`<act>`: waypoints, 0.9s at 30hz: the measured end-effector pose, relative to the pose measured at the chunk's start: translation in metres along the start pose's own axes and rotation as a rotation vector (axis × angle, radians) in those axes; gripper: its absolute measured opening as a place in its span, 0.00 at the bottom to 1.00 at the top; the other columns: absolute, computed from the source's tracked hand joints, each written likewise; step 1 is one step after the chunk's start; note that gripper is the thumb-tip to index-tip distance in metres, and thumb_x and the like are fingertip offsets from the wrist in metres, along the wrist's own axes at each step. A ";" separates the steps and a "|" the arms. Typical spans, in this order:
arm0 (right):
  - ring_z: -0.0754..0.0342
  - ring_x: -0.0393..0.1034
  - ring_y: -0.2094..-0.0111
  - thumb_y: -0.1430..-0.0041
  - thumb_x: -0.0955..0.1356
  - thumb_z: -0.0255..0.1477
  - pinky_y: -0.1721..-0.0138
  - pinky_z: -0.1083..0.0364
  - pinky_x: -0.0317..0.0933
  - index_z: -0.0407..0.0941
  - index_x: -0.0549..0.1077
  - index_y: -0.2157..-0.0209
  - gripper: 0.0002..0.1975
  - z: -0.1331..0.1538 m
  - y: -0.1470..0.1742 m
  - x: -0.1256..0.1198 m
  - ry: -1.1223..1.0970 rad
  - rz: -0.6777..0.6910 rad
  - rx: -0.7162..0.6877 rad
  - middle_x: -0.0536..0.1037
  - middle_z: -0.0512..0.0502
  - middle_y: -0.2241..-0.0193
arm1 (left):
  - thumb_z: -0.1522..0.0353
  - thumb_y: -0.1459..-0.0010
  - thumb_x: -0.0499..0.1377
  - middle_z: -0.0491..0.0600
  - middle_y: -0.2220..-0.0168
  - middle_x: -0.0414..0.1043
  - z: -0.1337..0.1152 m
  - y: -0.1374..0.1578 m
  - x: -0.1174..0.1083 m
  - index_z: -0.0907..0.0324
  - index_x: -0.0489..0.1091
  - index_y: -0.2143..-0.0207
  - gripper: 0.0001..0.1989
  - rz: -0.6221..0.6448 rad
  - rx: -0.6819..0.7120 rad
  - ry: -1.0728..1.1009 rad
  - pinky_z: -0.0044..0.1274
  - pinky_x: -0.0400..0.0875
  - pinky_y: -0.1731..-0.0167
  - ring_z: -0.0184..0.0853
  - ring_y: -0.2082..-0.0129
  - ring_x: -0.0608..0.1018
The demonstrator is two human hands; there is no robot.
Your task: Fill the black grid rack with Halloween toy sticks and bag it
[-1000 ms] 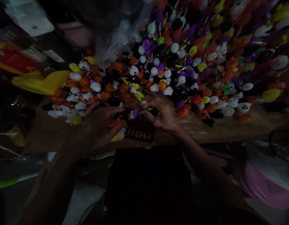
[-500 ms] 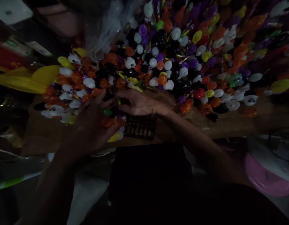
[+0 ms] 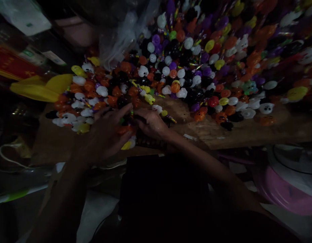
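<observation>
In the dim head view, my left hand [image 3: 105, 133] curls around a small cluster of plastic figures, its thumb and index finger on either side of an orange figure [image 3: 124, 129]. A white-and-yellow figure [image 3: 128, 144] sticks out below that thumb. My right hand [image 3: 152, 122] is closed close to the left fingertips; what its fingers pinch is too dark to make out. Under the right wrist a black grid rack [image 3: 152, 143] is partly covered. Just beyond the right hand, a beaded stick with a white figure [image 3: 157, 108] lies on the wooden table [image 3: 208, 135].
A large heap of Halloween-style figures on beaded sticks [image 3: 181, 72] covers the table's back and right. A smaller pile [image 3: 81, 104] lies left, beside a yellow object [image 3: 41, 88]. Clear plastic bags [image 3: 122, 40] lie behind. A pink basin [image 3: 284, 192] stands low right.
My right hand has come down and nearer to me, over the rack. The stick with the white figure beyond it now shows. The whole view has shifted slightly.
</observation>
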State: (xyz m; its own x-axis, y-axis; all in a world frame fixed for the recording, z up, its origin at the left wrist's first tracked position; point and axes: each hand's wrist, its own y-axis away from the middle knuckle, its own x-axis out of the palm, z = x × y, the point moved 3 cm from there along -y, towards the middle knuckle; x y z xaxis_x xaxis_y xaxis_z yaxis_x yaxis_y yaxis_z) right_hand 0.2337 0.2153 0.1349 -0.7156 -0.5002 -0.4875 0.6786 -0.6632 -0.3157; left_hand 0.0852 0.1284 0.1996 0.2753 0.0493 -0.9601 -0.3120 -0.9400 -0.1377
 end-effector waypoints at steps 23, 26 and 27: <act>0.46 0.70 0.60 0.30 0.64 0.30 0.59 0.49 0.64 0.44 0.81 0.61 0.13 -0.028 0.067 -0.080 0.702 -0.131 0.341 0.78 0.38 0.61 | 0.59 0.36 0.55 0.49 0.54 0.81 -0.005 -0.002 0.002 0.54 0.73 0.53 0.14 -0.068 -0.118 0.055 0.44 0.62 0.35 0.44 0.51 0.82; 0.43 0.70 0.58 0.32 0.65 0.30 0.57 0.47 0.64 0.43 0.81 0.60 0.12 -0.035 0.068 -0.073 0.716 -0.031 0.346 0.78 0.35 0.60 | 0.60 0.36 0.55 0.50 0.55 0.81 -0.007 -0.003 0.001 0.53 0.73 0.54 0.13 -0.090 -0.103 0.062 0.45 0.64 0.36 0.45 0.53 0.82; 0.42 0.70 0.57 0.32 0.66 0.30 0.57 0.47 0.64 0.42 0.81 0.60 0.11 -0.037 0.067 -0.070 0.716 -0.020 0.365 0.78 0.34 0.59 | 0.60 0.36 0.55 0.49 0.55 0.81 -0.008 -0.003 0.001 0.52 0.73 0.54 0.12 -0.090 -0.102 0.064 0.45 0.64 0.36 0.45 0.53 0.82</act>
State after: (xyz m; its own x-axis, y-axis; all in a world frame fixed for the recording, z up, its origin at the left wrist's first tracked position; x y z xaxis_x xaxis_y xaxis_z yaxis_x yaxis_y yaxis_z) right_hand 0.3356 0.2265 0.1181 -0.3633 -0.0902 -0.9273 0.4818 -0.8701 -0.1041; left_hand 0.0932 0.1287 0.2010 0.3564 0.1160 -0.9271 -0.1904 -0.9624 -0.1936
